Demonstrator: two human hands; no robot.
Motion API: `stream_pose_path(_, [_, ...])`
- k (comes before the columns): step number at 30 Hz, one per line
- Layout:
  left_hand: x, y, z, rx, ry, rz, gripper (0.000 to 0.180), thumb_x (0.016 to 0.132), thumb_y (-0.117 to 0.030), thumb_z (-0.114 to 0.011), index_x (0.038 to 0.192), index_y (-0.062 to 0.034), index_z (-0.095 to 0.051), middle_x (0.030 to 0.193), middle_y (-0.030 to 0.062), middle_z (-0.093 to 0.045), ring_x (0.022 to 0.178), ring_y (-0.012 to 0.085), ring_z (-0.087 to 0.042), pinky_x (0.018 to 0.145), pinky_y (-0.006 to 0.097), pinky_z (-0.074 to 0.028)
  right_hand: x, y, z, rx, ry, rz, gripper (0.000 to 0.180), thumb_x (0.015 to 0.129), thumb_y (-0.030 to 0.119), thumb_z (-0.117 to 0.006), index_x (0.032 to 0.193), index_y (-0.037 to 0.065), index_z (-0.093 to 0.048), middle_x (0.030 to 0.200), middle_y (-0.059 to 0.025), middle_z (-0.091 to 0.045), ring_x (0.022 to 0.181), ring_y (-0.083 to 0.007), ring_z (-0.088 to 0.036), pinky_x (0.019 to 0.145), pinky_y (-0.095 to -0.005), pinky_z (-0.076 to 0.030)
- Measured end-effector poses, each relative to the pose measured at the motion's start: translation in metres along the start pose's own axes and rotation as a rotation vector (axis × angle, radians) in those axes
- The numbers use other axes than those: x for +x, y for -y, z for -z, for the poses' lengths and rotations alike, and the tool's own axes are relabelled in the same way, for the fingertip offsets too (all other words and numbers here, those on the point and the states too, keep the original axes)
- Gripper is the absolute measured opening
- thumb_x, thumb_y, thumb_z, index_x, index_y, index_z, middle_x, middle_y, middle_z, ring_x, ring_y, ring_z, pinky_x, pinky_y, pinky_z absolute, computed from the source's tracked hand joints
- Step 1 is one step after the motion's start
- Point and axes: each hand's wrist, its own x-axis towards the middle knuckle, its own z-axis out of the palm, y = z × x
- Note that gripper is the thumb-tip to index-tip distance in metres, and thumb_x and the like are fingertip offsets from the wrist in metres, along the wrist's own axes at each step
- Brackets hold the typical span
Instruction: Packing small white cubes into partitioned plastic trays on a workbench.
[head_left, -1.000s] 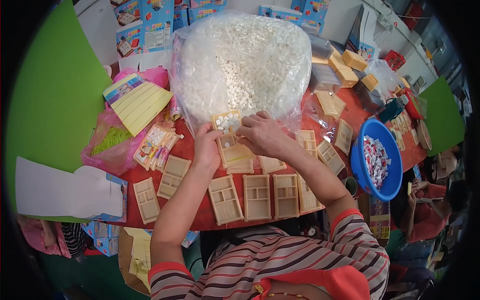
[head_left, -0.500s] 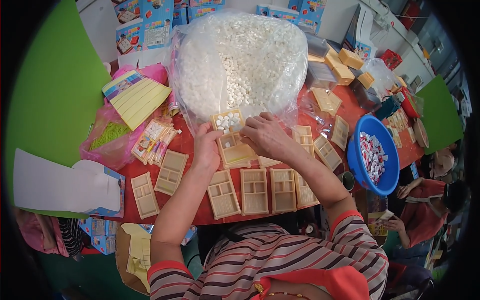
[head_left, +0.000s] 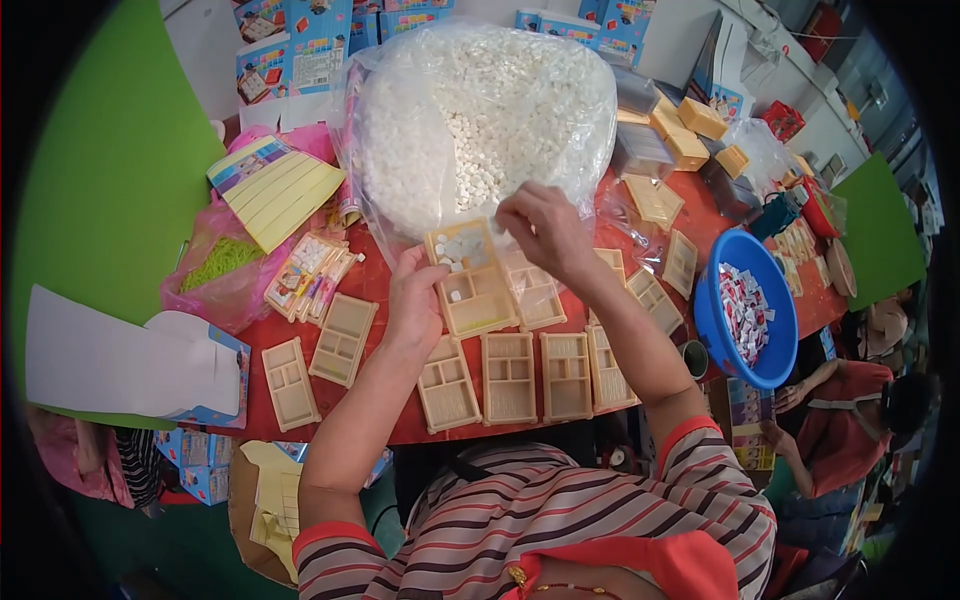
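Note:
My left hand [head_left: 415, 300] grips the left edge of a cream compartment tray [head_left: 472, 280], tilted up from the red table [head_left: 375, 285]. Small white pieces lie in the tray's upper compartment. My right hand [head_left: 540, 228] hovers over the tray's top right corner with fingers pinched together; whether it holds pieces I cannot tell. Right behind stands a large clear bag of small white pieces [head_left: 485, 120]. A row of empty cream trays [head_left: 510, 378] lies along the table's near edge.
A blue bowl of small red-and-white packets [head_left: 745, 310] sits at the right. Yellow cards [head_left: 280, 185], a pink bag [head_left: 225, 270] and card packs [head_left: 310, 270] lie left. Yellow blocks [head_left: 690, 135] and printed boxes [head_left: 300, 45] stand behind. Another person [head_left: 860, 400] sits at right.
My left hand has tilted the tray up toward the bag. My right hand has risen from the tray to its upper corner, by the bag's opening.

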Motion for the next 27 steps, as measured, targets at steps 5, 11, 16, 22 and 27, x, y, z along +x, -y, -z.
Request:
stream_pose_path(5, [0.001, 0.002, 0.016, -0.043, 0.0, -0.019, 0.036, 0.084, 0.006, -0.048, 0.119, 0.0029, -0.045, 0.116, 0.0161, -0.058, 0.105, 0.0249, -0.061, 0.094, 0.039, -0.052, 0.01, -0.002, -0.012, -0.453, -0.293, 0.056, 0.028, 0.081, 0.006, -0.066, 0.109, 0.008, -0.063, 0.101, -0.0086, -0.062, 0.098, -0.0268, -0.059, 0.09, -0.0397, -0.041])
stream_pose_path(11, [-0.008, 0.011, 0.021, -0.019, -0.05, -0.068, 0.035, 0.086, 0.005, -0.047, 0.12, 0.002, -0.047, 0.118, 0.0138, -0.058, 0.105, 0.0216, -0.06, 0.093, 0.035, -0.05, -0.03, 0.053, -0.046, -0.213, -0.022, 0.26, 0.011, 0.079, 0.01, -0.068, 0.089, 0.011, -0.065, 0.086, -0.005, -0.056, 0.084, -0.0223, -0.057, 0.08, -0.037, -0.041])
stream_pose_path(16, [-0.029, 0.018, 0.02, -0.046, -0.097, -0.093, 0.035, 0.087, 0.004, -0.048, 0.122, 0.0013, -0.046, 0.118, 0.0131, -0.058, 0.107, 0.0203, -0.059, 0.092, 0.034, -0.049, -0.045, 0.057, -0.066, -0.269, 0.012, 0.321, 0.01, 0.077, 0.013, -0.07, 0.084, 0.011, -0.062, 0.082, -0.0046, -0.05, 0.082, -0.0219, -0.054, 0.079, -0.0373, -0.039])
stream_pose_path(22, [-0.048, 0.022, 0.027, -0.138, -0.11, -0.021, 0.034, 0.087, 0.007, -0.048, 0.12, 0.0001, -0.044, 0.115, 0.0137, -0.058, 0.106, 0.0215, -0.06, 0.093, 0.035, -0.049, -0.039, 0.058, -0.061, -0.091, -0.142, 0.247, 0.012, 0.077, 0.01, -0.07, 0.085, 0.01, -0.062, 0.081, -0.0044, -0.053, 0.08, -0.0223, -0.056, 0.079, -0.0371, -0.039])
stream_pose_path(27, [-0.057, 0.034, 0.034, -0.066, -0.06, -0.006, 0.038, 0.086, 0.006, -0.048, 0.123, 0.0002, -0.043, 0.116, 0.0134, -0.057, 0.109, 0.0221, -0.059, 0.097, 0.038, -0.048, -0.032, 0.05, -0.069, -0.189, -0.217, 0.197, 0.011, 0.076, 0.009, -0.07, 0.084, 0.01, -0.062, 0.081, -0.0042, -0.055, 0.08, -0.0226, -0.056, 0.079, -0.0368, -0.039])
